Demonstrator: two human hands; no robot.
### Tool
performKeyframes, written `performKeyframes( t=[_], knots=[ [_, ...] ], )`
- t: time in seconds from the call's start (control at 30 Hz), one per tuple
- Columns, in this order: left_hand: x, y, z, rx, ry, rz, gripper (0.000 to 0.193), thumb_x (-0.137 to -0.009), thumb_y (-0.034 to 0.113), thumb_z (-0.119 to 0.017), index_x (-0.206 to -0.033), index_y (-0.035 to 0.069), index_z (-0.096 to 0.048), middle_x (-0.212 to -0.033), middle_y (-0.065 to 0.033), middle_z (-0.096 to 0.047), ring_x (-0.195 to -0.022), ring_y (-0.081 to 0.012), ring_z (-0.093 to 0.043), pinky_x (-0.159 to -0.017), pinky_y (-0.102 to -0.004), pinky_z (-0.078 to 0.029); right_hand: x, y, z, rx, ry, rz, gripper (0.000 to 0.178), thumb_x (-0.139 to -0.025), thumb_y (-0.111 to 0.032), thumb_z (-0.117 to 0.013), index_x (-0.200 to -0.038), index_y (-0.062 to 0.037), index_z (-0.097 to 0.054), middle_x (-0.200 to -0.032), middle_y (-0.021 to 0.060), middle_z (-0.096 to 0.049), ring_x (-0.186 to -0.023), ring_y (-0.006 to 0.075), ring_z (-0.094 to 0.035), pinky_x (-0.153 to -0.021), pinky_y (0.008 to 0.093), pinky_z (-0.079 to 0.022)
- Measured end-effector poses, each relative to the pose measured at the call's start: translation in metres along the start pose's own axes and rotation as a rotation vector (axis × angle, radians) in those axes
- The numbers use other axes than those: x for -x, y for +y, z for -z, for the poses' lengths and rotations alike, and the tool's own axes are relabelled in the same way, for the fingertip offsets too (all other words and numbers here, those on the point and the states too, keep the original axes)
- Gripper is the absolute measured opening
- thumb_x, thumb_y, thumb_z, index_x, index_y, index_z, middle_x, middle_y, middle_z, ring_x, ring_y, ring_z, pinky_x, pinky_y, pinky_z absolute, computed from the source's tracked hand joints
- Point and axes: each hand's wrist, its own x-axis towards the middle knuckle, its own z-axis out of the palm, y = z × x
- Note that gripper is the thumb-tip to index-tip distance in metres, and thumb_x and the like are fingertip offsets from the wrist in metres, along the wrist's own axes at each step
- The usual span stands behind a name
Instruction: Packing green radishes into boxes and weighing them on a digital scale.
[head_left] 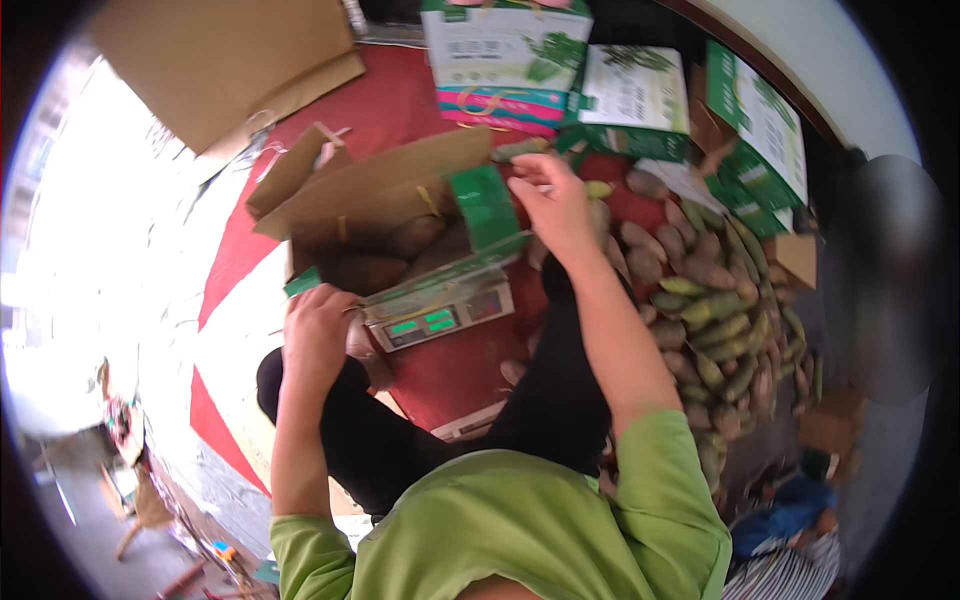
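Note:
An open cardboard box (372,205) with raised flaps rests on a digital scale (440,318) between my knees. Several large brown tubers (415,237) lie inside it, partly in shadow. At the near left corner of the box, my left hand (320,330) curls its fingers over the edge. My right hand (555,200) is just right of the box's green end flap (485,208), thumb and fingers apart, with nothing visible in it. Whether its fingertips touch the flap I cannot tell.
Brown tubers and long green vegetables (715,310) are heaped at my right. White-and-green printed cartons (632,100) stand at the back, and a large brown carton (230,70) is at the far left. Red sheeting (385,95) covers the floor. Another person (790,520) is at the lower right.

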Motion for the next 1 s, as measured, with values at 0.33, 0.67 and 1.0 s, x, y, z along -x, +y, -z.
performKeyframes(
  t=[0.33, 0.67, 1.0],
  knots=[
    [-0.009, -0.009, 0.001, -0.221, -0.155, -0.114, 0.007, -0.073, 0.011, -0.061, -0.08, 0.011, -0.061, -0.085, -0.006, -0.057, -0.09, -0.0252, -0.06, -0.074, -0.0397, -0.049, -0.092, -0.04, -0.043, 0.671, -0.415, 0.62, 0.046, -0.07, -0.014, -0.074, -0.114, -0.0109, -0.061, -0.112, 0.0098, -0.06, -0.108, 0.0312, -0.054, -0.09, 0.0414, -0.046],
    [-0.013, -0.007, -0.027, -0.149, 0.056, -0.159, 0.007, -0.073, 0.018, -0.062, -0.071, 0.014, -0.066, -0.082, -0.0023, -0.062, -0.081, -0.0201, -0.063, -0.063, -0.0347, -0.048, -0.124, -0.01, -0.059, 0.66, -0.87, 0.437, 0.021, -0.076, -0.009, -0.065, -0.094, 0.0008, -0.063, -0.086, 0.0175, -0.059, -0.082, 0.0367, -0.058, -0.072, 0.0391, -0.045],
    [0.019, -0.038, -0.011, -0.189, 0.203, -0.107, 0.009, -0.072, 0.021, -0.061, -0.074, 0.016, -0.068, -0.082, -0.0003, -0.062, -0.083, -0.0194, -0.063, -0.065, -0.0335, -0.045, -0.118, -0.06, -0.096, 0.669, -0.923, 0.444, 0.013, -0.082, -0.005, -0.061, -0.091, 0.0033, -0.059, -0.079, 0.0138, -0.053, -0.074, 0.0289, -0.056, -0.069, 0.034, -0.043]
  ],
)
